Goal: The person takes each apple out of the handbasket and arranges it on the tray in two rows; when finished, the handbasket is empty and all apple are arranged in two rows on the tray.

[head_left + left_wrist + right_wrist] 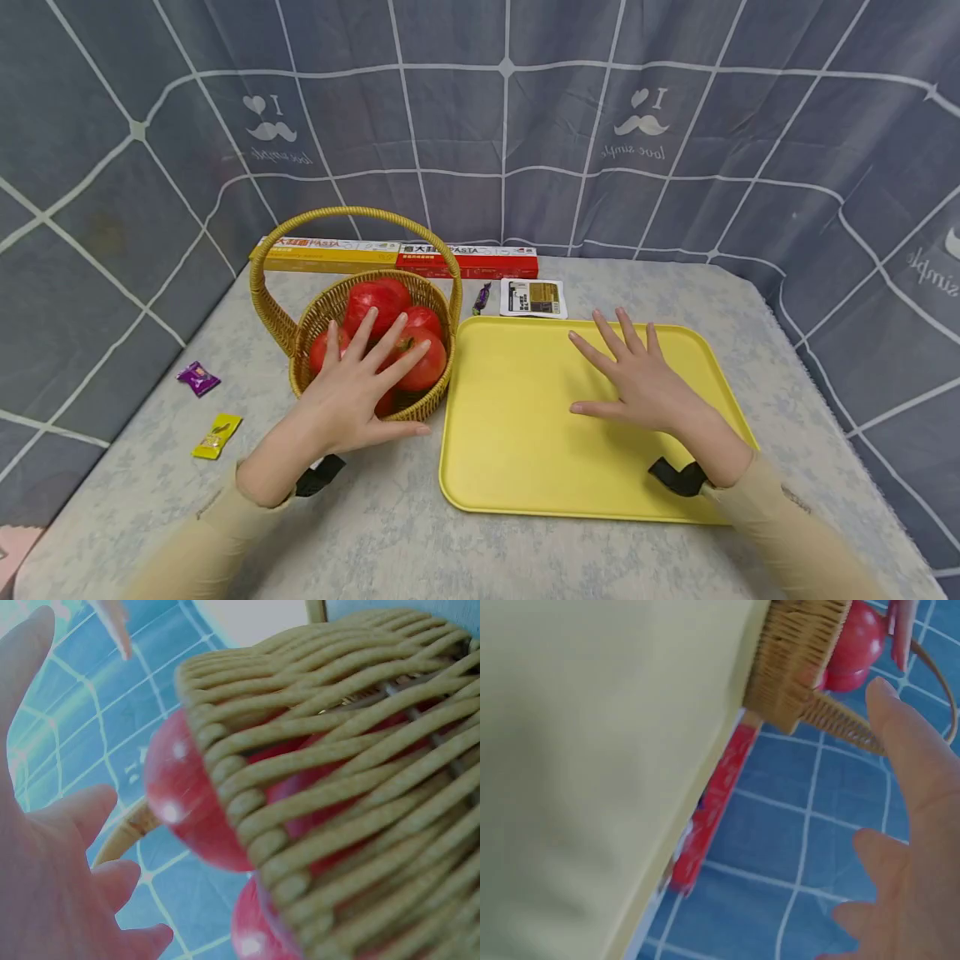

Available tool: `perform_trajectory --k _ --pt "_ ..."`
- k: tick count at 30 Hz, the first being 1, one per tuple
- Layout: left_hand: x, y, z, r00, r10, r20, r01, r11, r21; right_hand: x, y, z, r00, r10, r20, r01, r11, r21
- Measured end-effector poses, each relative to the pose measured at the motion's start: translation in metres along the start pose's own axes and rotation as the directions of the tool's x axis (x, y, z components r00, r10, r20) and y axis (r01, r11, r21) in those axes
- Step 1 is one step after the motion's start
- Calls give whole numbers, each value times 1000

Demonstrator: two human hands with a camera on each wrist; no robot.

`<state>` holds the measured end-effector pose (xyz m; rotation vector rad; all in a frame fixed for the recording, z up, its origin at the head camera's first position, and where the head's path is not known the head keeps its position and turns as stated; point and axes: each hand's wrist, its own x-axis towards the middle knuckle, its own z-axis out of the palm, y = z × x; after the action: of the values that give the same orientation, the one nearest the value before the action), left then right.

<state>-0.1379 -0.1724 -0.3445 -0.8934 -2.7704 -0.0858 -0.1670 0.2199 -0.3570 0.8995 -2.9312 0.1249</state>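
A wicker basket [430, 403] with a tall arched handle holds several red fruits [372, 307] that look like apples or pomegranates. Over its near side my left hand [351, 398] is spread, fingers straight, holding nothing. In the left wrist view that hand [60, 862] is beside the basket's woven wall [352, 787], with a red fruit [199, 795] bulging over the rim. My right hand [643, 385], its fingers spread and holding nothing, hovers above a yellow tray [517, 417]. The right wrist view shows the right hand [922, 847] with the tray [615, 750] beneath.
Behind the basket lie a yellow pasta box [322, 260] and a red pasta box [468, 263]. A dark wrapped candy [482, 298] and a white-edged packet [533, 298] lie behind the tray. At left are a purple candy [198, 378] and a yellow packet [217, 436].
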Motion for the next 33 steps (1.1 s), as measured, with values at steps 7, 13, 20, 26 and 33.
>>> perform_trajectory --k 7,13,20,26,33 --pt "-30 -1 -2 992 -51 -119 44 997 -61 27 -26 -9 996 -72 -49 79 982 171" --pt "-54 -6 12 941 -140 -308 79 976 -203 56 -59 -16 988 -98 -119 135 923 360" --pt "-69 -16 40 788 -341 -513 112 898 -425 92 -102 -13 981 -86 -175 168 828 534" --pt "-74 -26 59 663 -488 -568 102 811 -577 116 -127 1 983 -42 -177 154 708 689" --pt "-78 -26 58 671 -709 -216 304 529 -792 135 -139 20 984 -37 -173 151 689 709"
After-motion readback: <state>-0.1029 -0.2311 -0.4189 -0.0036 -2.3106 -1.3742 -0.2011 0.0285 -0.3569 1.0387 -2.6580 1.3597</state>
